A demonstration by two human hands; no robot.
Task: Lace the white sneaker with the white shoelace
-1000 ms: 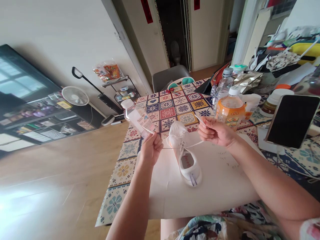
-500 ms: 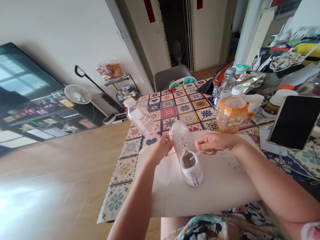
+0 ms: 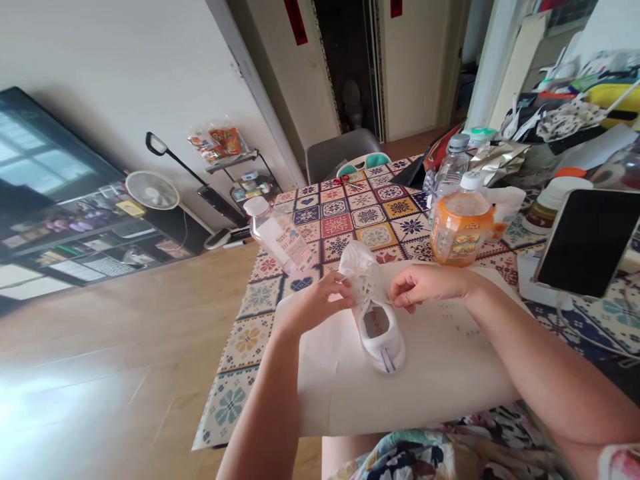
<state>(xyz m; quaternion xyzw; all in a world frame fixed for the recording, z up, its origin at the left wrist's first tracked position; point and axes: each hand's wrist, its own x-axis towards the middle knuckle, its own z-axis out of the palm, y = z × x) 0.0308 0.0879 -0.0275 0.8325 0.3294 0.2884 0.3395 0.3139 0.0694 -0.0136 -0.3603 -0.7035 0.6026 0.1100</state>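
A white lace-up shoe (image 3: 383,347) rests on a white sheet (image 3: 345,393), its toe pointing away from me and its heel towards me. Crossed white laces (image 3: 367,288) run over its tongue. At the shoe's left side is my left hand (image 3: 327,300), with thumb and fingers apart beside the lacing. On the other side my right hand (image 3: 417,287) is closed, its fingertips pinched around the shoelace close to the shoe's opening. Most of the lace's free length is hidden by the fingers.
A clear bottle (image 3: 280,237) with a white cap stands left of the sheet. An orange-labelled jug (image 3: 460,227) and a clear bottle (image 3: 453,163) stand to the right, beside a phone (image 3: 590,243) on a stand. Red-handled scissors (image 3: 345,180) lie at the table's far end.
My left hand has loosened from a closed grip and shifted slightly towards the lacing. My right hand has turned a little and lowered, and the lace end no longer shows across the shoe's opening.
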